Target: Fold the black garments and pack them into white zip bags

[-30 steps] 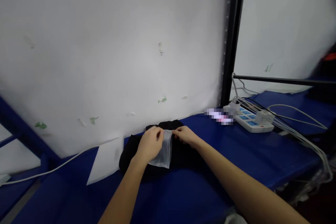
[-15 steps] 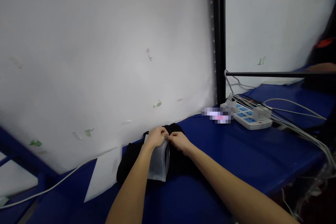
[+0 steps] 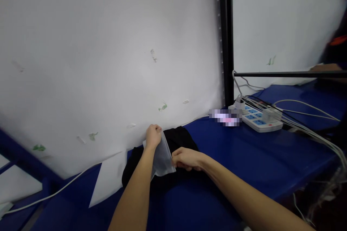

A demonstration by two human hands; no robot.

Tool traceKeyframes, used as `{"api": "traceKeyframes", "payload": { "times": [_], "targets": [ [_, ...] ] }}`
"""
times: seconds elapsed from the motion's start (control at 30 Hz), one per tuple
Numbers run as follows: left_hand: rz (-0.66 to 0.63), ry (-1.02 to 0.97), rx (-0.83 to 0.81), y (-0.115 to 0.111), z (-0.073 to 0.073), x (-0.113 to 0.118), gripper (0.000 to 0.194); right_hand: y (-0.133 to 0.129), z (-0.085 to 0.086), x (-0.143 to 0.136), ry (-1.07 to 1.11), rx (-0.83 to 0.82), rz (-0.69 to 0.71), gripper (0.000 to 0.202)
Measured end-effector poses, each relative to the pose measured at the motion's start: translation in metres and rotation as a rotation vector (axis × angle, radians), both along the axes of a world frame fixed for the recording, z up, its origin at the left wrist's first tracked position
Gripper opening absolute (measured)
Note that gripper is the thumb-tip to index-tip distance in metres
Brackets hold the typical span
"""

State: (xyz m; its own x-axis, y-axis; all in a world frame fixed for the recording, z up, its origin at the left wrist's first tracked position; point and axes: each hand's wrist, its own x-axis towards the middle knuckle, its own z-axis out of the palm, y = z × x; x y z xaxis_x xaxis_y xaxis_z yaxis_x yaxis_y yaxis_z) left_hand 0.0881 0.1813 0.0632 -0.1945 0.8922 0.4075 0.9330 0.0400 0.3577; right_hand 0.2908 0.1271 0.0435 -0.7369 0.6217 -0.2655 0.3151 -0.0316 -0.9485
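A translucent plastic bag [image 3: 162, 158], apparently a zip bag, is stretched between my two hands above a black cloth [image 3: 180, 138] that looks like a folded garment. My left hand [image 3: 153, 136] is closed on the bag's far top corner. Along the bag's right edge, near its lower corner, my right hand [image 3: 187, 158] pinches the rim. The bag looks flat, and I cannot make out anything inside it. Part of the black cloth is hidden behind the bag and my forearms.
A white sheet [image 3: 105, 178] lies left of the cloth on the blue table [image 3: 260, 162]. To the right stand a power strip [image 3: 261, 126] with several cables and a blurred-out bright object [image 3: 225, 118]. A white wall closes the back; another person's arm [image 3: 326, 67] shows far right.
My right hand has slid down along the bag's edge, away from my left hand. My left hand has shifted slightly up and left, and the bag's mouth now looks flattened.
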Motion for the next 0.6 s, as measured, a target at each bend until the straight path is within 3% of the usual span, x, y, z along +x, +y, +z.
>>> {"api": "traceKeyframes", "payload": {
  "times": [0.2, 0.37, 0.5, 0.6],
  "targets": [
    [-0.003, -0.088, 0.019, -0.008, 0.005, -0.009, 0.033, 0.003, -0.001, 0.009, 0.022, 0.07, 0.145, 0.014],
    [-0.149, -0.174, 0.029, -0.028, 0.015, 0.008, 0.024, 0.005, -0.012, -0.017, 0.221, 0.104, -0.089, 0.025],
    [-0.193, -0.201, 0.153, -0.074, 0.022, 0.01, 0.032, 0.008, -0.012, -0.024, 0.313, 0.144, -0.157, 0.016],
    [-0.175, -0.191, 0.187, -0.124, 0.015, -0.009, 0.028, 0.029, -0.006, 0.01, 0.338, 0.171, -0.251, 0.025]
  ]
}}
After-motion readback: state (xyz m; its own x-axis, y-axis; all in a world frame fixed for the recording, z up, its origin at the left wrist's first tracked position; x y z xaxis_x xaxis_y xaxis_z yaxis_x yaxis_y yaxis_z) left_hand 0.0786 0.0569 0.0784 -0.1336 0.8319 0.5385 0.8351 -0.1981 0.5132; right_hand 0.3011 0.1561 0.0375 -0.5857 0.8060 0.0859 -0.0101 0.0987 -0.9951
